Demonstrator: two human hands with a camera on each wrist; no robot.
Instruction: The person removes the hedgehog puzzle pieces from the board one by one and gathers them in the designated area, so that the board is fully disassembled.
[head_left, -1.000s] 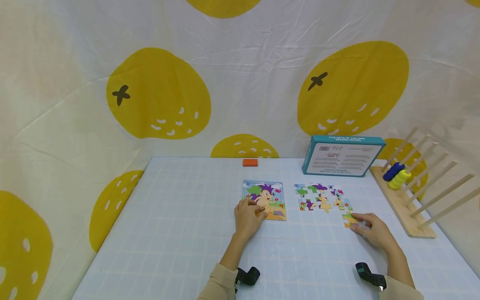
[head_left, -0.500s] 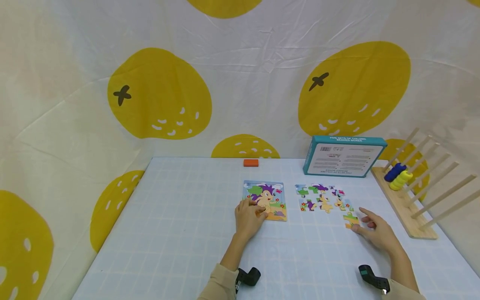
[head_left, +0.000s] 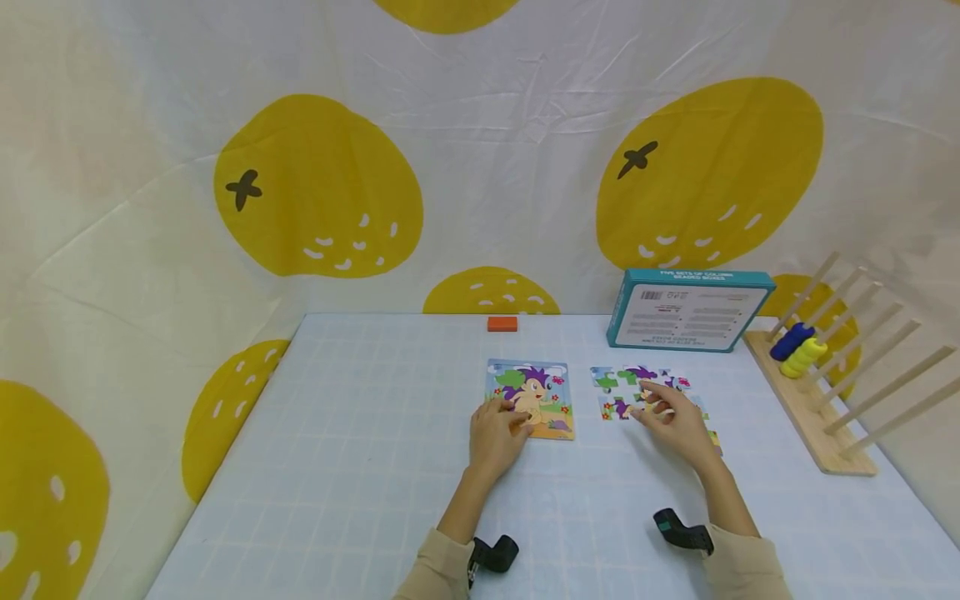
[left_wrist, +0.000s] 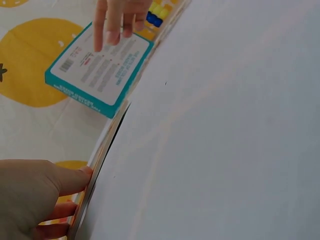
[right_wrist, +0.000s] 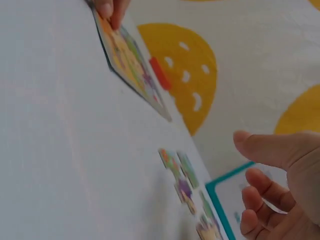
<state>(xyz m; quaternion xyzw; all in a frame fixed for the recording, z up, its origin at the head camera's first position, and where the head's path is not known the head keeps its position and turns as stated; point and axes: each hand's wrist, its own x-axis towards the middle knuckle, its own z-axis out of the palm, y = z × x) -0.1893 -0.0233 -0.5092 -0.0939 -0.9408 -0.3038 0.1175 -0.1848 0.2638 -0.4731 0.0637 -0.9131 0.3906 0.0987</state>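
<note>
A square hedgehog picture puzzle [head_left: 551, 400] lies flat on the table, and my left hand [head_left: 495, 433] rests on its near left part. In the left wrist view, the thumb and fingertips of that hand [left_wrist: 35, 200] touch the puzzle's surface. To its right are several loose jigsaw pieces [head_left: 603, 379] in loose rows. Over these pieces hovers my right hand [head_left: 678, 425], covering some of them in the head view. The right wrist view shows the right hand [right_wrist: 300, 185] with thumb and fingers apart and nothing between them, beyond the pieces [right_wrist: 185, 190].
Behind the pieces stands a teal and white box [head_left: 682, 315]. A wooden peg stand [head_left: 817, 425] with blue beads [head_left: 791, 342] and yellow beads [head_left: 802, 358] is at the right. One orange block [head_left: 502, 324] sits at the table's back edge, before a fruit-printed cloth.
My right hand has let go of the green and orange piece at the lower right and moved left over the other pieces. My left hand has stayed on the puzzle.
</note>
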